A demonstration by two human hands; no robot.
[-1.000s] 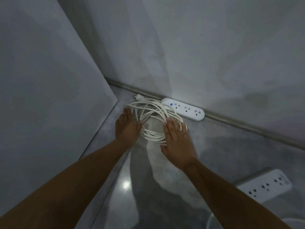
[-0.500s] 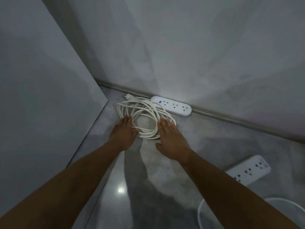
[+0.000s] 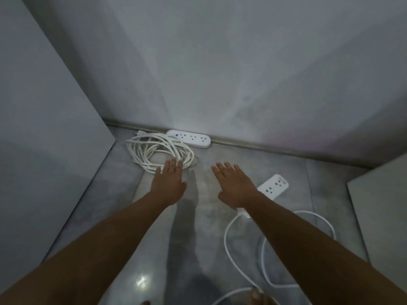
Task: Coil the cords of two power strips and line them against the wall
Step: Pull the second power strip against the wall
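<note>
A white power strip [image 3: 191, 138] with a blue light lies flat against the wall's baseboard. Its white cord [image 3: 158, 154] is coiled in a loose ring on the floor just left of it, plug end near the wall. My left hand [image 3: 170, 180] is flat and open, fingertips at the coil's near edge. My right hand [image 3: 234, 184] hovers open over bare floor, right of the coil, holding nothing. A second white power strip [image 3: 274, 187] lies at an angle behind my right wrist. Its cord [image 3: 229, 243] trails in wide loose loops toward the bottom edge.
A grey panel [image 3: 50, 137] stands along the left, forming a corner with the back wall [image 3: 220, 73]. Another pale panel [image 3: 383, 216] rises at the right. The floor [image 3: 198, 227] is glossy grey. My toes [image 3: 256, 297] show at the bottom edge.
Both hands have drawn back off the coil. My right hand has shifted right, away from it. The view has swung right and down, showing more of the second strip and its loose cord.
</note>
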